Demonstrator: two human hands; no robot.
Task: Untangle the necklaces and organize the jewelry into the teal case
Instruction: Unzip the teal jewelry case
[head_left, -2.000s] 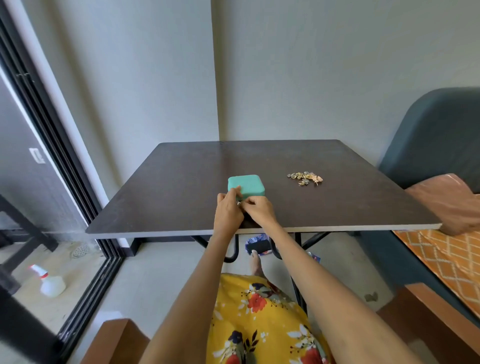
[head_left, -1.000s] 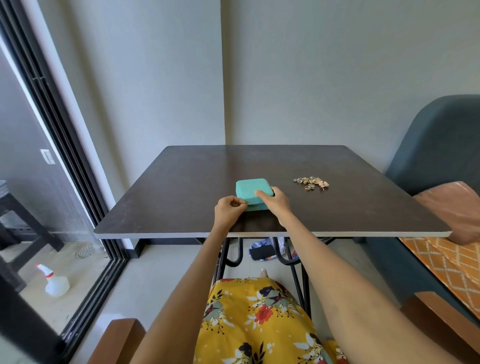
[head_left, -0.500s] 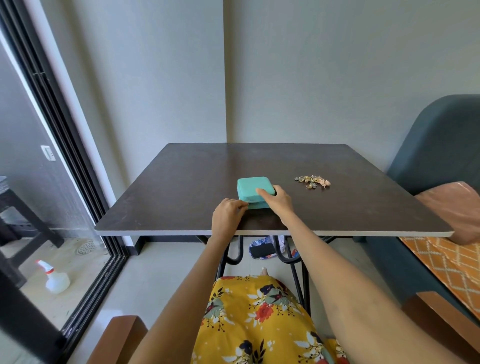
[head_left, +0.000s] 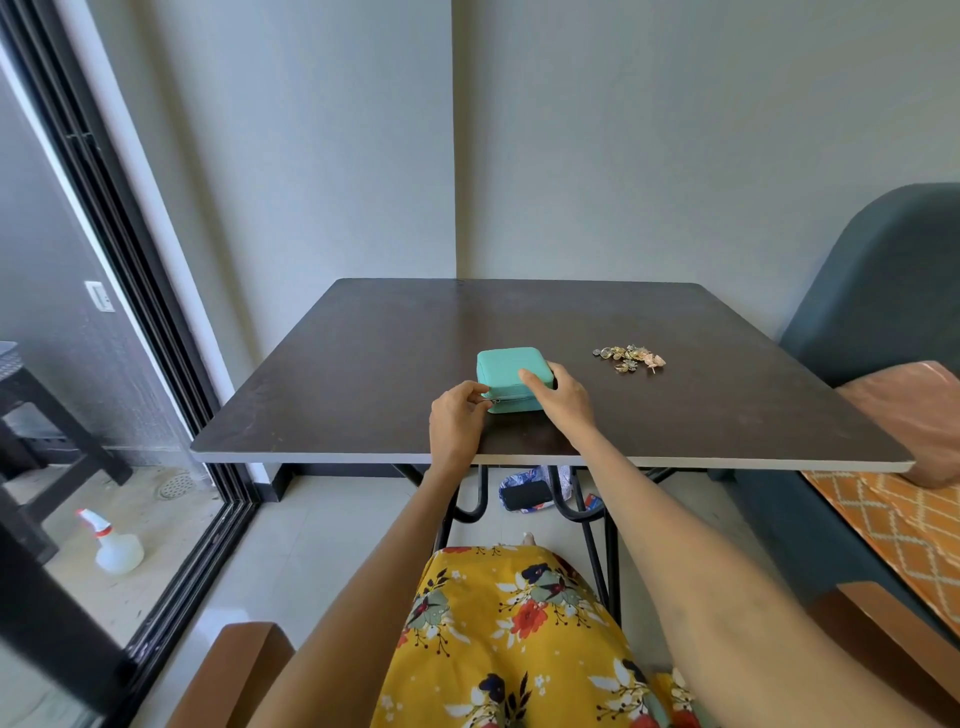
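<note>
Left hand (head_left: 457, 415): nearest to the viewer, at the case's front left corner. Its grip is pinched on what looks like the zip pull at the left end of the seam, probably so the zip can be drawn round; the pull itself is too small to make out clearly.
Right hand (head_left: 563, 397): laid over the front right part of the case, fingers on the lid and thumb side toward the seam. Its grip is clamped on the case, most likely to keep the light box from sliding while the other hand works the zip.
Teal case (head_left: 511, 376): lies shut on the tabletop, a little left of the middle and near the front edge, within easy reach of both hands. The zip seam faces the person.
Tabletop (head_left: 363, 374): dark and flat, carrying the case and the jewelry.
Jewelry (head_left: 629, 357): a small heap of gold, silver and pinkish pieces to the right of the case and well apart from it, untouched. Which pieces are tangled necklaces cannot be told.
Stage, as a judgement: opening the case comes first; sorting has not begun.
</note>
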